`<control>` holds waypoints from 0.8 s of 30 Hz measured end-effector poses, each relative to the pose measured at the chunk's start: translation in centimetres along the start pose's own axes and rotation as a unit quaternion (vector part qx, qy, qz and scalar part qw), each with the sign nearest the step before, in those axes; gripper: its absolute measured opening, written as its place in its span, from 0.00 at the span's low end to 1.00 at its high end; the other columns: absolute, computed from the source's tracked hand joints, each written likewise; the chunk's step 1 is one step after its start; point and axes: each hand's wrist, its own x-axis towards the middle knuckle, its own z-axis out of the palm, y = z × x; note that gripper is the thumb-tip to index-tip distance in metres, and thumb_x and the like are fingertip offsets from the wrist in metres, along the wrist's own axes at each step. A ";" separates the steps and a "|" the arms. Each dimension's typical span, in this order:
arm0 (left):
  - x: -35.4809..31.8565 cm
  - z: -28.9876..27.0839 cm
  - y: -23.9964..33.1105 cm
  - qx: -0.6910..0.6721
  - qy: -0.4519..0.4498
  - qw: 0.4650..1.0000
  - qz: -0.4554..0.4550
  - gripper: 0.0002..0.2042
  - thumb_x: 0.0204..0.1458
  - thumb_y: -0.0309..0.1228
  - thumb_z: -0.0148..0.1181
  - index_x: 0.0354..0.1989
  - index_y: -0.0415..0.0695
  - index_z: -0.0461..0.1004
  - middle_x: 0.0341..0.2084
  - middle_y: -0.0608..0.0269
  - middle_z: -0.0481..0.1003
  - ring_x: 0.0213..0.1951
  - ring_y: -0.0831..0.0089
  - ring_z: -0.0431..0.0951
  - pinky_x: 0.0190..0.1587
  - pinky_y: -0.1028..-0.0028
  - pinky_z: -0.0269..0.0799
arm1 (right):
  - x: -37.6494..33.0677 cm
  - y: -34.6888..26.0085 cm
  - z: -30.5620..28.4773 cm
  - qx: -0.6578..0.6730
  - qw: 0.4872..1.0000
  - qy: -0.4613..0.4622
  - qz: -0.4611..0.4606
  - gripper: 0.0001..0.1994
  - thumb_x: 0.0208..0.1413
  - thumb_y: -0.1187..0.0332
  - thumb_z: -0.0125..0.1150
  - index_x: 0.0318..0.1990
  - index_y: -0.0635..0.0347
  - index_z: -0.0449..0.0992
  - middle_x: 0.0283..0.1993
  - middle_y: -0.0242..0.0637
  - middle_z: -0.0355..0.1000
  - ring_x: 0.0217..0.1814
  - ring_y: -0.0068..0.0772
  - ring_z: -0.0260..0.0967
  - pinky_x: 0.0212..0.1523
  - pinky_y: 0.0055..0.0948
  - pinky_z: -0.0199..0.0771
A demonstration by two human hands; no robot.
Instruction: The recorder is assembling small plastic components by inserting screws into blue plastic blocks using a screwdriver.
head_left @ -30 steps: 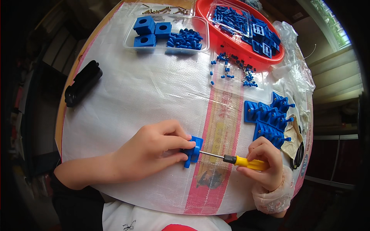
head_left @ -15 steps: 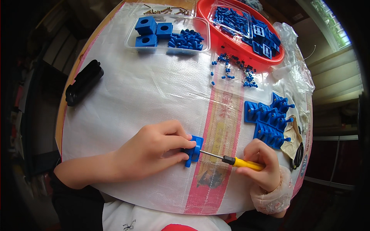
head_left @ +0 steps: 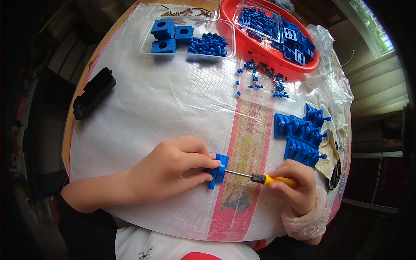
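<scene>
My left hand (head_left: 173, 171) grips a small blue plastic part (head_left: 219, 168) and holds it on edge against the white woven sheet (head_left: 173, 104) near the table's front. My right hand (head_left: 297, 184) is closed around the yellow handle of a screwdriver (head_left: 260, 178). Its metal shaft points left and its tip meets the blue part's right face. A cluster of finished blue assemblies (head_left: 301, 134) lies just beyond my right hand.
A clear tray (head_left: 188, 37) with blue blocks and pegs sits at the back. A red bowl (head_left: 268, 56) of blue parts stands at the back right, with small loose pieces (head_left: 264, 80) before it. A black case (head_left: 93, 93) lies at the left edge.
Both hands and the screwdriver hold nearly the same place; my right hand has shifted slightly on the handle.
</scene>
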 end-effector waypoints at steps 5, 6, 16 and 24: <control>0.2 0.0 0.1 -0.001 -0.004 1.000 -0.002 0.12 0.45 0.20 0.67 0.40 0.37 0.78 0.33 0.54 0.74 0.35 0.62 0.76 0.37 0.69 0.73 | -0.2 0.2 0.1 0.023 0.999 0.037 -0.016 0.12 0.40 0.77 0.75 0.35 0.65 0.81 0.32 0.38 0.73 0.31 0.25 0.72 0.29 0.19 0.67; 0.3 -0.1 0.1 -0.004 -0.006 1.000 -0.002 0.12 0.45 0.20 0.67 0.40 0.37 0.78 0.33 0.54 0.74 0.35 0.62 0.76 0.37 0.69 0.73 | -0.2 0.2 -0.1 0.004 0.999 0.036 -0.029 0.13 0.40 0.77 0.74 0.36 0.65 0.81 0.32 0.38 0.73 0.31 0.25 0.72 0.29 0.19 0.67; 0.3 -0.4 0.2 0.016 -0.026 0.999 -0.026 0.16 0.42 0.21 0.71 0.42 0.41 0.80 0.35 0.56 0.77 0.39 0.64 0.80 0.40 0.71 0.77 | -0.5 -0.7 0.3 0.185 0.979 0.062 0.057 0.17 0.38 0.76 0.76 0.38 0.62 0.76 0.36 0.36 0.65 0.33 0.19 0.64 0.34 0.16 0.64; 0.3 -0.4 0.2 0.016 -0.030 0.999 -0.028 0.16 0.43 0.21 0.71 0.43 0.41 0.80 0.35 0.55 0.77 0.39 0.65 0.80 0.40 0.72 0.77 | 0.1 0.1 -0.7 0.003 0.998 0.021 -0.052 0.11 0.42 0.77 0.74 0.34 0.65 0.77 0.32 0.37 0.72 0.32 0.25 0.71 0.31 0.19 0.68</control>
